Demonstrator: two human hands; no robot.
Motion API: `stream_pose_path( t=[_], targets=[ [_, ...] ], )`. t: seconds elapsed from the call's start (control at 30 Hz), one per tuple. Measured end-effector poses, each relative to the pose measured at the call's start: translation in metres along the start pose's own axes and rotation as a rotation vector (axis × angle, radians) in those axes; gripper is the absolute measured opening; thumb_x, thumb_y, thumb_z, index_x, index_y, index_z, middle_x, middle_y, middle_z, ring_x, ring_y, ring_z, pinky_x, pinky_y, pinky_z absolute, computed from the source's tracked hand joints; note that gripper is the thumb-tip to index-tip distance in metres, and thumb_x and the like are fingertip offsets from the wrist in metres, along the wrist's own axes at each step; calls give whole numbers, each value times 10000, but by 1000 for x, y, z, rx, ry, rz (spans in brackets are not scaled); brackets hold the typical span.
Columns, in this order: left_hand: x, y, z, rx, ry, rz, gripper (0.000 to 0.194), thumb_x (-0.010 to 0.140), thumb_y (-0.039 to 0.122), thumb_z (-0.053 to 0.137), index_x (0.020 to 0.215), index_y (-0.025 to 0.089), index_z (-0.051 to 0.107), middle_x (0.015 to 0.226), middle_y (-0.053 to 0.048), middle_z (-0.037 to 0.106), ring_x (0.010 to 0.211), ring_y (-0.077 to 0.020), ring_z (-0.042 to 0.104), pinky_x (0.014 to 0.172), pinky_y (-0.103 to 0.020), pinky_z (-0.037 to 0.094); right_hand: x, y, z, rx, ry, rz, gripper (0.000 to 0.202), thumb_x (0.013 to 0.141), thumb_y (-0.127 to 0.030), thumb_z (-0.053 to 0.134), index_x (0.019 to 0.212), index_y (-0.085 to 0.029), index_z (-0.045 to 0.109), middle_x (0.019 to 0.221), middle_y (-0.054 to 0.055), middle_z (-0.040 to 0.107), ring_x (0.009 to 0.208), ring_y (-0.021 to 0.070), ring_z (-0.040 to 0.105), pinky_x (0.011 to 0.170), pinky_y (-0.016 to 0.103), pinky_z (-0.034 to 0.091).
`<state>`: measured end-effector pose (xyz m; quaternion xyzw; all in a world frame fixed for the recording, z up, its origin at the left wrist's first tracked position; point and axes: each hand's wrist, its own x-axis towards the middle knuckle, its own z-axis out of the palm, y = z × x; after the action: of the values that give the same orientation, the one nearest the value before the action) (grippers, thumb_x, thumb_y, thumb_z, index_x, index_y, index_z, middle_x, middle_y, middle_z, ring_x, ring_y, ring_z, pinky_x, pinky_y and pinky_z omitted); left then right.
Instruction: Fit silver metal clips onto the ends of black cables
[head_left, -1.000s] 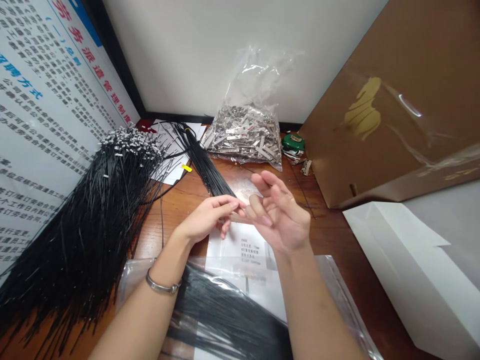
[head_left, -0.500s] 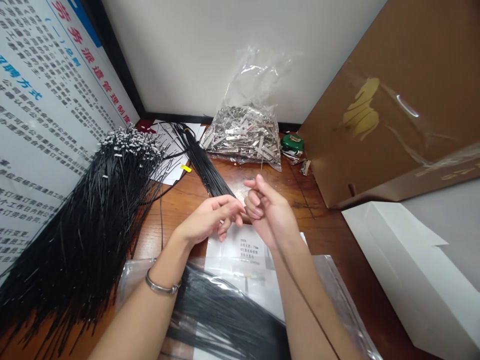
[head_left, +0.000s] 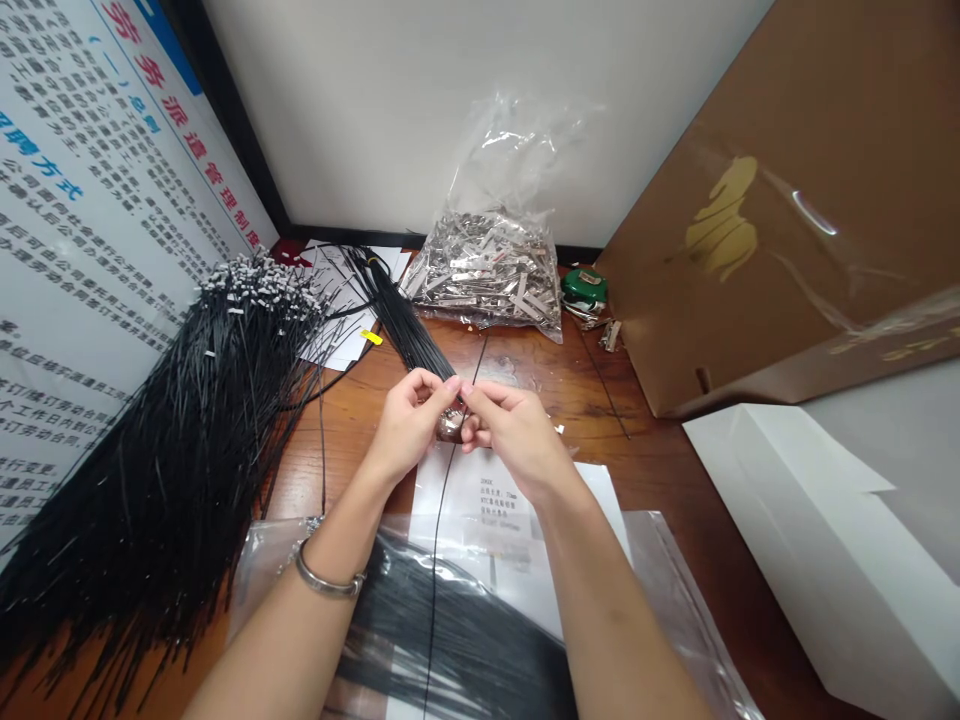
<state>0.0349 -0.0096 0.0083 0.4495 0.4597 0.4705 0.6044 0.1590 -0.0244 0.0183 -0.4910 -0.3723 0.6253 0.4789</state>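
L hand [head_left: 405,425], R hand [head_left: 521,430]: fingers pinched tog. on 1 blk cable [head_left: 436,545], prob. to steady it; bundle [head_left: 409,325] just beyond on counter [head_left: 577,400], prob. for reach.

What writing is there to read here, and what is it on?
Wall board, red: "劳务派遣管理制度"
Same board, blue: "总则"
Same board, blue: "方式", after characters running off the picture's edge
White sheet: "70mm"; its other text is too blurred to read surely.
Brown box: gold lettering, unreadable.
The board's small print: too blurred.
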Motion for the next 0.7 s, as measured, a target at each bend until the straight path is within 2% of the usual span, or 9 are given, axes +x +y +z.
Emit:
stream_pose_path(
  t=[0.1, 0.2, 0.33, 0.43, 0.5, 0.53, 0.6, 0.67, 0.7],
  targets=[
    [1, 0, 0, -59, 74, 57, 376, 667, 481, 752, 735, 160, 569, 572, 50, 554, 406, -28, 422, 389, -163, 333, 0, 0, -1, -115, 1, -24, 300, 671, -427, 721, 792, -156, 681, 562, -22, 570, 495, 102, 506, 473, 246, 437],
    [3, -1, -1, -48, 140, 116, 324, 666, 416, 768, 823, 156, 654, 651, 13, 627, 512, -61, 515, 491, -185, 410, -3, -1, 0, -319, -71, -28, 244, 725, -385, 672, 650, -154, 649, 483, -37, 518, 445, 81, 430, 448, 233, 338],
    [2, -1, -2, 2, 91, 100, 263, 654, 362, 768, 765, 130, 717, 753, -49, 700, 646, -115, 595, 602, -227, 464, -6, -2, 2, -476, -298, 37, 213, 749, -295, 623, 585, -161, 606, 437, -68, 434, 420, 65, 343, 457, 236, 281],
    [2, 0, -2, -57, 49, 47, 234, 653, 349, 759, 717, 129, 708, 658, -31, 674, 588, -113, 576, 566, -233, 452, -6, -1, 2, -507, -315, -5, 204, 744, -312, 605, 617, -155, 632, 515, -33, 520, 471, 86, 398, 484, 246, 296],
    [3, 0, -2, -108, 92, 29, 211, 661, 335, 750, 725, 140, 699, 614, -6, 641, 525, -87, 527, 511, -215, 411, -4, 0, -2, -501, -186, -112, 220, 754, -335, 571, 686, -154, 676, 622, 8, 607, 556, 122, 485, 535, 262, 346],
    [4, 0, -3, -123, 124, 29, 198, 669, 326, 744, 725, 143, 696, 603, 2, 627, 508, -76, 505, 493, -206, 389, -3, -1, -5, -508, -62, -166, 231, 759, -332, 547, 736, -157, 696, 668, 23, 637, 593, 141, 518, 564, 274, 370],
    [6, -1, -4, -127, 162, 37, 179, 686, 314, 729, 732, 144, 698, 575, 14, 592, 489, -62, 468, 471, -196, 349, -2, -3, -14, -595, 264, -213, 246, 756, -297, 514, 817, -169, 714, 717, 41, 671, 640, 175, 564, 621, 302, 406],
    [7, -2, -4, -105, 154, 36, 185, 693, 310, 719, 760, 138, 709, 548, 23, 561, 470, -55, 429, 452, -199, 309, -1, -6, -25, -815, 562, -128, 225, 729, -252, 530, 833, -188, 718, 749, 55, 692, 710, 217, 602, 687, 336, 420],
    [7, -2, -4, -95, 140, 28, 197, 693, 309, 714, 784, 134, 715, 538, 26, 551, 460, -54, 411, 444, -203, 290, -2, -7, -30, -928, 623, -43, 231, 720, -234, 539, 859, -201, 720, 780, 63, 702, 770, 245, 618, 721, 353, 421]
  ],
)
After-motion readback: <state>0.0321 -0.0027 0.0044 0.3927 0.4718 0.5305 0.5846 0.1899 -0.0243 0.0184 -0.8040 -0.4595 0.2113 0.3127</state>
